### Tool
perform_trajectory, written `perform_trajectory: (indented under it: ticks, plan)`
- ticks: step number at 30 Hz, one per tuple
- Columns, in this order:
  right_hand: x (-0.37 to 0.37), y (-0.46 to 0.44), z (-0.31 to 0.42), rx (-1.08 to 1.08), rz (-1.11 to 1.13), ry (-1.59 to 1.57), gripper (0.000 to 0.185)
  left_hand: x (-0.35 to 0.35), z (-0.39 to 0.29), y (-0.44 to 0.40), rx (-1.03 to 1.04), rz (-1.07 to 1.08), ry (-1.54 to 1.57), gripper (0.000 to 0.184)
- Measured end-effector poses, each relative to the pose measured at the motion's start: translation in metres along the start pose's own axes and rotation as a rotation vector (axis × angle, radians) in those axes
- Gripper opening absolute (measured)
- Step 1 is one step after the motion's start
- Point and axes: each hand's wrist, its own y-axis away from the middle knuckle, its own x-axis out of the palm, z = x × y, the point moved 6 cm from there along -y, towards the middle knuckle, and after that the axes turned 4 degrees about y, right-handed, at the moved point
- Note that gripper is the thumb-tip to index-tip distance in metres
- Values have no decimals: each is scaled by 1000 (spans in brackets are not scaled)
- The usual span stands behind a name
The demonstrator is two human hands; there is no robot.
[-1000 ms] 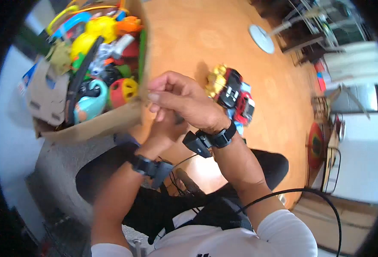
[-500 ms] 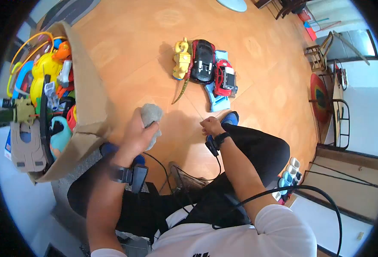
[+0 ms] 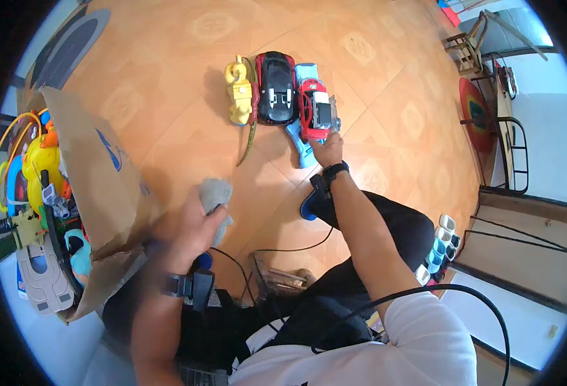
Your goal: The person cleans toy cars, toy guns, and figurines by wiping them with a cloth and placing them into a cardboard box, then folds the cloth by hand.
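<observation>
A crumpled grey cloth is bunched in my left hand, whose fingers are wrapped round it above the floor. My right hand has its fingers closed at the near end of a red toy car; the fingertips are partly hidden. Under and beside that car lies a light blue plastic toy. Left of it stands a black and red toy car. A yellow toy figure and a toy with a long greenish tail complete the row.
At the left, a cardboard box is filled with many coloured toys. Several shoes stand at the right near a cabinet. A wooden chair is at the far right. Black cables run across my lap and between my legs.
My right hand has moved forward from above my knee to the red toy car. My left hand still grips the cloth, slightly lower in view. The camera view has shifted.
</observation>
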Motion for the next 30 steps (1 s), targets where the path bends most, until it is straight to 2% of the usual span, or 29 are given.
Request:
perform_trajectory:
  ticks: [2,3,4,6,7,8,10,13,16,17,18,19,20,21,23,24,25,27,30]
  plan:
    - [8,-17,-13,59,140,73,71,1,3,-1,-32,11,6,39]
    - [2,-21,-11,56,52,32,65,3,4,-1,-24,2,22,41]
    - [-19,-19,12,154,68,3,55,2,4,1,-16,-7,35,44]
    - [-16,-14,28,51,74,-40,47,2,2,4,-26,-5,96,45]
    - [-6,-8,39,-85,70,-73,43,2,1,4,-25,2,129,45]
    - [11,-1,45,-84,169,-148,34,0,4,4,-12,-5,98,44]
    - [53,15,57,-79,392,-169,43,-4,11,5,10,-13,33,43]
    - [98,43,79,337,688,-460,57,-6,7,13,-48,-18,199,44]
    - [130,51,101,481,698,-603,72,-12,8,20,-47,-52,209,47]
    - [140,49,106,468,754,-581,84,-13,4,22,0,-43,166,46]
    - [138,51,115,482,813,-655,87,-15,-1,24,43,-44,119,46]
    - [152,52,112,489,839,-706,82,-20,-4,27,80,-60,69,46]
    - [157,53,114,602,842,-736,62,-19,1,29,86,-51,95,45]
    - [159,51,118,601,926,-849,46,-17,13,28,95,-49,117,45]
    - [142,50,150,560,921,-815,28,-25,19,31,80,-70,112,44]
    - [184,48,120,595,1113,-1078,23,-29,17,34,56,-79,92,44]
    - [157,52,147,649,1006,-1028,20,-33,13,35,34,-77,77,44]
    - [171,43,129,573,908,-721,10,-41,0,43,-17,-74,101,44]
    - [160,40,129,404,691,-734,8,-48,-4,53,-17,-71,56,45]
